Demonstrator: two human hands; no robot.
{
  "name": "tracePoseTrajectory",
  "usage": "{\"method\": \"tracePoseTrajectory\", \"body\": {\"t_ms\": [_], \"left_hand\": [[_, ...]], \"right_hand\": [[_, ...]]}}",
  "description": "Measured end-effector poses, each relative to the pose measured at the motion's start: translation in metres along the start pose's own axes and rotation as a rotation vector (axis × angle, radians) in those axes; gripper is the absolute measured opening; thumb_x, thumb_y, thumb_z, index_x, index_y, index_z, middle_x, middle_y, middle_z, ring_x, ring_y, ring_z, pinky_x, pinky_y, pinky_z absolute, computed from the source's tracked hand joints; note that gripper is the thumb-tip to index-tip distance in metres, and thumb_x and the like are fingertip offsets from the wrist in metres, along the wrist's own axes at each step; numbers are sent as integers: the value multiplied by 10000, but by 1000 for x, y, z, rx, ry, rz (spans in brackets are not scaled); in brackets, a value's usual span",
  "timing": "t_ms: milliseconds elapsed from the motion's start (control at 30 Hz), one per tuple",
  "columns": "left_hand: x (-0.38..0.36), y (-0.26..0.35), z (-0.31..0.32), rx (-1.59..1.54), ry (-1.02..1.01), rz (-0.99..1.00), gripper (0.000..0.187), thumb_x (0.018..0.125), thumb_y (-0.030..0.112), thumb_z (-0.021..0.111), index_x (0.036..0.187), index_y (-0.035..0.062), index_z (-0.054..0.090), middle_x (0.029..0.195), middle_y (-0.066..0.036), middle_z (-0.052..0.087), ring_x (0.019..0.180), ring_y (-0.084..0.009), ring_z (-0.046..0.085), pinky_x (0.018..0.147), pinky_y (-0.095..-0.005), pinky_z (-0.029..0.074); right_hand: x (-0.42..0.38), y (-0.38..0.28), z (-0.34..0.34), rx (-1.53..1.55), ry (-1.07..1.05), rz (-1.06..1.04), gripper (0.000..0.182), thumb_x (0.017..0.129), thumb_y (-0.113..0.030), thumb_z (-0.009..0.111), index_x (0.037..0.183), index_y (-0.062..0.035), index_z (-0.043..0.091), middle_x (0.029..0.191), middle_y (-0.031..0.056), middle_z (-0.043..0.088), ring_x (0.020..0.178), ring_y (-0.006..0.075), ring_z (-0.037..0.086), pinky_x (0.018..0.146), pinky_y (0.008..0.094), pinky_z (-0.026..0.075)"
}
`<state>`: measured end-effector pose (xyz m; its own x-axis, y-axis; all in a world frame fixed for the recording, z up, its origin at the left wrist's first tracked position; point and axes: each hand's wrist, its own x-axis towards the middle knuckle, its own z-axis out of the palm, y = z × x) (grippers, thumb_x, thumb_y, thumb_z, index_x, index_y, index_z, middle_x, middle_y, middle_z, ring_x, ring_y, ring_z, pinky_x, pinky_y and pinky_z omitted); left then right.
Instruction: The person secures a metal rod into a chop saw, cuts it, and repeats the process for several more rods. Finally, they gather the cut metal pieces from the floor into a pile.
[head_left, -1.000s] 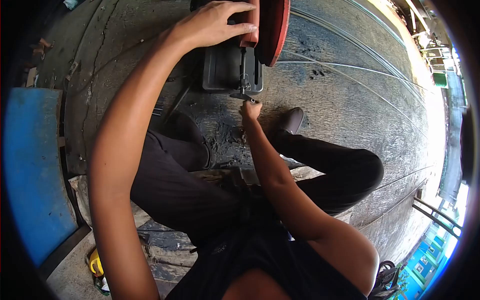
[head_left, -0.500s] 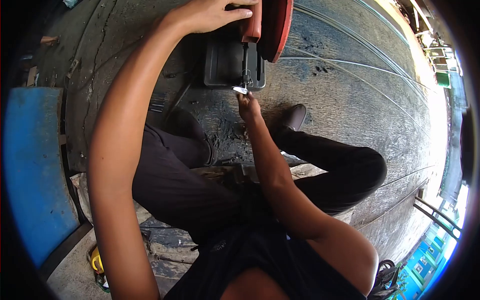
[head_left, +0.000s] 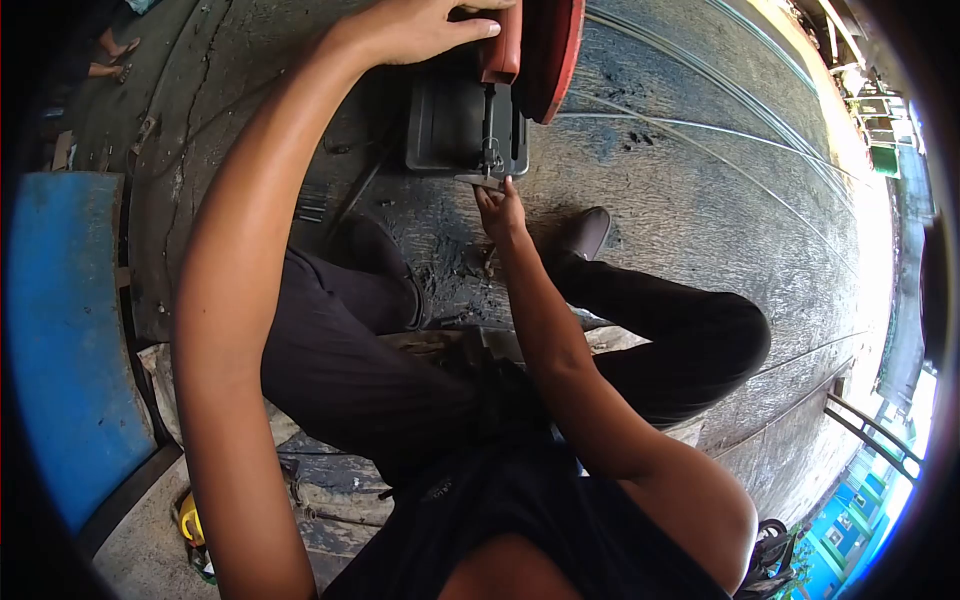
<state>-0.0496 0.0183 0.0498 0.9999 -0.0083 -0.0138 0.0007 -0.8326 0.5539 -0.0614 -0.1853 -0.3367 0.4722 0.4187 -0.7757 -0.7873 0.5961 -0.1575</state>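
My left hand (head_left: 440, 25) lies at the top against the red housing (head_left: 501, 50) of a machine with a round red guard (head_left: 552, 60). Its thumb stretches along the housing, and the other fingers run partly out of view. Out of the housing toward me comes a dark metal rod (head_left: 489, 115) with a small joint at its end. Right at that end, my right hand (head_left: 503, 208) pinches a thin flat metal piece (head_left: 482, 182) held crosswise. Beneath the rod sits a dark tray-like base (head_left: 428, 140).
My shoes (head_left: 585, 234) and bent knees flank the working spot. Long thin metal rods (head_left: 690, 68) lie on the board floor to the right. Short dark bars (head_left: 311, 205) are at the left, near a blue panel (head_left: 68, 340). Another person's feet (head_left: 118, 50) show at upper left.
The flat metal piece has turned from a tilted, shiny view to nearly level and duller. My right fingers have shifted slightly; my left hand stays put. Another person's feet have appeared at upper left.
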Motion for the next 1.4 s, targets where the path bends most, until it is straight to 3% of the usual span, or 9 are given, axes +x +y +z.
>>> {"method": "tracePoseTrajectory", "body": {"t_ms": [300,367,433,567,700,1067,1167,1333,1400], "left_hand": [[-3,8,1,22,-2,-49,480,983,270,597,1398,34,541,1381,-200,577,1278,-335,562,1078,-405,430],[-1,7,-1,21,3,-34,481,983,269,599,1397,31,541,1381,-201,577,1277,-335,564,1075,-406,433],[0,4,-2,-17,-14,-24,483,981,264,604,1397,28,539,1381,-202,577,1271,-333,569,1069,-405,438],[-8,25,-11,-68,-54,-53,482,981,261,606,1397,26,539,1380,-201,578,1262,-322,577,1063,-392,439],[-4,19,-6,-15,-36,-91,493,981,266,605,1406,28,529,1385,-202,573,1269,-324,570,1068,-392,435],[1,-1,5,-27,-31,-8,515,978,283,608,1415,26,517,1392,-205,565,1283,-336,557,1080,-402,427],[3,-18,17,-43,25,19,483,980,293,634,1435,169,534,1294,-120,662,1089,-248,652,986,-381,487],[6,-25,17,-64,51,65,493,972,276,645,1438,163,531,1302,-114,657,1088,-235,653,972,-367,493],[-10,20,0,-21,23,-4,504,973,285,630,1428,97,523,1347,-160,611,1184,-287,606,1029,-386,458]], "right_hand": [[62,35,1,181,257,-94,251,1053,-223,446,1175,-29,548,1029,125,636,882,269,657,653,326,592],[37,32,2,-64,309,-100,295,971,-200,520,1193,-10,560,1053,165,632,896,304,662,693,394,575],[14,32,-11,-1381,408,-963,414,870,-220,615,1205,17,559,1059,234,655,937,385,667,812,456,541],[-24,13,19,-1492,166,-941,337,796,-227,704,964,64,672,983,238,676,893,423,654,835,478,504],[25,-11,-2,-397,-37,14,485,960,-305,644,1262,65,557,1246,226,625,1120,340,639,970,413,547],[72,48,-31,171,-94,-101,559,1029,-471,475,1280,28,490,1284,205,581,1108,299,612,941,400,547],[69,54,-17,-1626,212,-158,481,1001,-443,558,1223,-16,559,1058,143,637,993,272,617,870,370,524],[-5,38,-2,-1388,361,-1225,490,762,-181,731,1136,98,580,998,293,678,820,493,651,791,472,525],[-10,29,3,-1412,305,-1114,428,759,-195,739,1053,92,620,910,267,687,762,486,646,757,476,528]]}}
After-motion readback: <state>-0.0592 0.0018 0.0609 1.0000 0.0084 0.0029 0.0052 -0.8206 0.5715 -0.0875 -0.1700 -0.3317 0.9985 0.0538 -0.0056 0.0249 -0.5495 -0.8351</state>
